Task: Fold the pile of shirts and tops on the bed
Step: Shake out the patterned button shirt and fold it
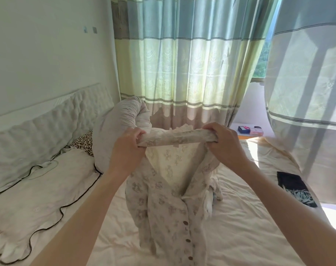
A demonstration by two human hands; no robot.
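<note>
I hold a cream floral-print button-front top (163, 208) up above the bed (249, 237). My left hand (127, 148) grips the left end of its collar and shoulder edge, and my right hand (224, 143) grips the right end, stretching that edge taut between them. The body of the top hangs down with its brown buttons facing me, and its lower part rests on the sheet. A lace trim shows at the neckline. A bit of white cloth (215, 191) lies just right of the hanging top.
A dark printed garment (295, 189) lies on the bed at the right. A pillow with black piping (34, 198) and a grey bolster (115, 129) sit to the left by the padded headboard (38, 123). Striped curtains (182, 64) hang behind; a bedside surface holds small boxes (249, 129).
</note>
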